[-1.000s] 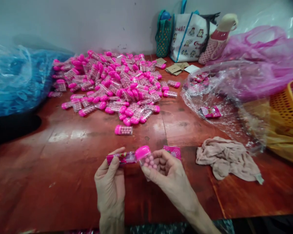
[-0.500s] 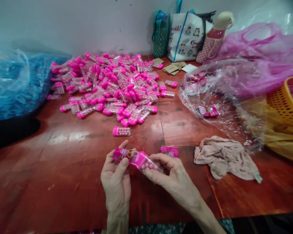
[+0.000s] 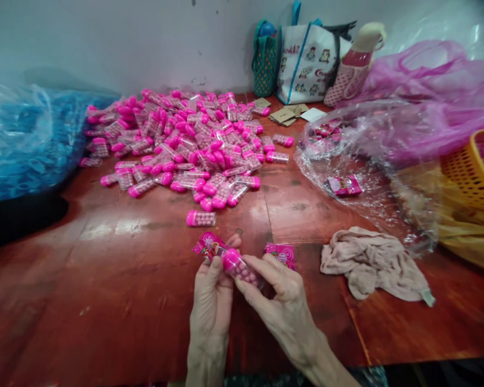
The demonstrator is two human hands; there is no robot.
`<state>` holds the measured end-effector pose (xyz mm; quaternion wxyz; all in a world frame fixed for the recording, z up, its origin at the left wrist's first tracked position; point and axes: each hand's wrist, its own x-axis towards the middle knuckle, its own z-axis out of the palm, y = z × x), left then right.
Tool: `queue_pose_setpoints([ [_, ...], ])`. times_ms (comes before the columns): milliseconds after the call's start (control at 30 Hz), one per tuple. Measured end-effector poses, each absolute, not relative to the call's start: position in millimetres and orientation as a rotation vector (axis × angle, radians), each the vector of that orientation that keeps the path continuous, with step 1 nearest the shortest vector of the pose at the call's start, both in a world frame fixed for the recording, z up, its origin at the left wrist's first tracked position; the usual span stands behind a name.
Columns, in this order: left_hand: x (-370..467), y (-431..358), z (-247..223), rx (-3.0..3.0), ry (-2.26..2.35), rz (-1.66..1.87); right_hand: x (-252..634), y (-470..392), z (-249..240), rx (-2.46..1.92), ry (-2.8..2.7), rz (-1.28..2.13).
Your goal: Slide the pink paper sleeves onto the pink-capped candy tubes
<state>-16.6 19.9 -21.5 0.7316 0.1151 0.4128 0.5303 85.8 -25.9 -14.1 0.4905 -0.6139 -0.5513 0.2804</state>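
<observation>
My left hand pinches a pink printed wrapper sleeve between thumb and fingers. In my right hand is a clear candy container with a bright pink cap and small pink balls inside. Its cap end touches or lies against the wrapper; whether the two are joined I cannot tell. Just beyond the hands one capped candy container lies by itself on the red table. Another printed wrapper lies flat behind my right hand, partly covered by it.
A large pile of candy containers spreads across the back. To the left bulges a blue plastic bag. On the right are a crumpled cloth, a clear plastic bag with wrappers and a yellow basket. A white bag stands against the wall.
My left hand has moved right, closer to my right hand. The wrapper no longer covers the container's pink cap, which now shows bare beside it.
</observation>
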Motion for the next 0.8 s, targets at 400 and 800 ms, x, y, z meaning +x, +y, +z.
queue_pose_setpoints([
  [400,-26,19,-35,0.316,0.589,0.965,84,-28,-20,-1.398,-1.252,0.767],
  [800,-25,14,-34,0.435,0.735,1.047,85,-32,-18,-1.448,-1.342,0.744],
])
